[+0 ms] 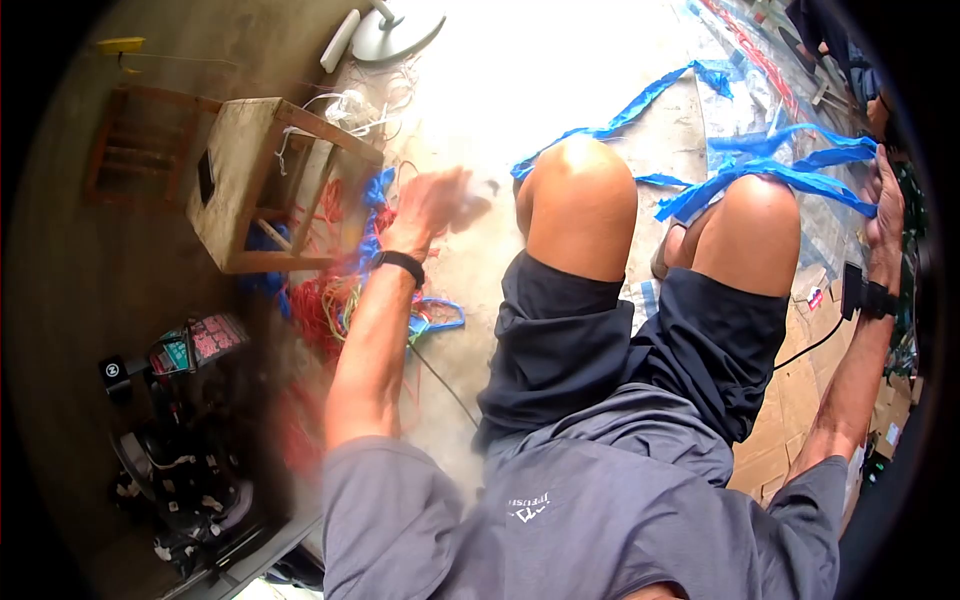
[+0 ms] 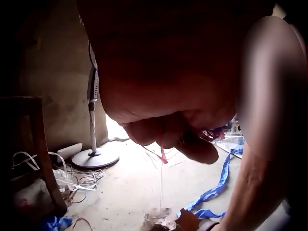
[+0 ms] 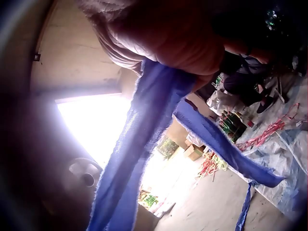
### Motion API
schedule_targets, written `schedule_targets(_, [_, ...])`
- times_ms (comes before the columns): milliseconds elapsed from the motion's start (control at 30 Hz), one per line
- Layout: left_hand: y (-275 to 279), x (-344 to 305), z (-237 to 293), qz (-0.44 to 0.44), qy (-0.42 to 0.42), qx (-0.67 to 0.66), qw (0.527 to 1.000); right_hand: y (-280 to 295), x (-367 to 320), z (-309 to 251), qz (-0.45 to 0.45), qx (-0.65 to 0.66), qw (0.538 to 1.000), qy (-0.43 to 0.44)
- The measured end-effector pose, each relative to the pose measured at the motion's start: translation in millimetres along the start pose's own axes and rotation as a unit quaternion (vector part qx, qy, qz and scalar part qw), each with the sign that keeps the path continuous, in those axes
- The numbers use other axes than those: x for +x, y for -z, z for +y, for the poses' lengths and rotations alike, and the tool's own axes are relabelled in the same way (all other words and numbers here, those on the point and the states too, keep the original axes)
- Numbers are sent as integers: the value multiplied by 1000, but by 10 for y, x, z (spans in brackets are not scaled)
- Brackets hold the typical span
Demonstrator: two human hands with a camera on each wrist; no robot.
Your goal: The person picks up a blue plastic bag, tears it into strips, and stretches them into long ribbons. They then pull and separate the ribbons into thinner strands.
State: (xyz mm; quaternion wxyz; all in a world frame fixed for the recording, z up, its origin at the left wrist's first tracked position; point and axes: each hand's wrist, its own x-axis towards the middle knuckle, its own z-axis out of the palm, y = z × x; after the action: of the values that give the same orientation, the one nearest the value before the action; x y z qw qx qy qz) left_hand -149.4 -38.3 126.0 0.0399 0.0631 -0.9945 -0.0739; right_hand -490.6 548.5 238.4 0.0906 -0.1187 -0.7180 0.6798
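Note:
My right hand (image 1: pixel 882 205), out at the right, grips a long blue woven plastic strip (image 1: pixel 800 178). Two frayed lengths of this blue strip (image 3: pixel 130 144) hang from the fingers in the right wrist view; other parts trail across my knees. On the other side my left hand (image 1: pixel 430 205) is blurred, held over the pale floor beside the left knee. In the left wrist view its fingers (image 2: pixel 144 132) are curled, and the thumb (image 2: pixel 199 150) lies against them. A thin red strand (image 2: pixel 163 156) pokes out from between them, with a fine thread below it.
A wooden stool frame (image 1: pixel 235 190) stands at left, near tangled red and blue strands (image 1: pixel 330 300). Behind it is a fan base (image 1: pixel 395 35). Flattened cardboard (image 1: pixel 780 410) lies at right. Another person (image 3: pixel 248 77) sits farther off, near red cords (image 3: pixel 264 134).

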Motion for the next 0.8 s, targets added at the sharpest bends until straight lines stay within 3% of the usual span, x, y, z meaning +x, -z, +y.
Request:
schedule_targets(100, [-120, -314, -300, 1, 64, 51, 997, 146, 142, 73, -2, -33, 999, -5])
schedule_targets(167, [-144, -550, -520, 64, 119, 89, 987, 310, 413, 142, -9, -17, 1000, -14])
schedule_targets(233, [-82, -779, -763, 72, 156, 118, 978, 551, 888, 295, -75, -55, 995, -45])
schedule_targets(267, [-58, -943, -906, 79, 157, 130, 976, 130, 182, 85, 3, -104, 993, 62])
schedule_targets(367, [95, -1535, -1232, 101, 206, 152, 961, 458, 598, 286, -39, -122, 990, 54])
schedule_targets(433, [447, -1868, -1033, 59, 223, 199, 952, 602, 748, 437, -11, -137, 989, 49])
schedule_targets(500, [256, -2511, -1505, 21, 354, 234, 905, 788, 917, 601, -21, -120, 992, 43])
schedule_targets(600, [395, -3209, -1547, -24, 409, 260, 874, 965, 913, 791, -25, -146, 989, 11])
schedule_targets(800, [673, -4216, -1420, -13, 541, 253, 802, 1216, 889, 1032, -31, -191, 981, -33])
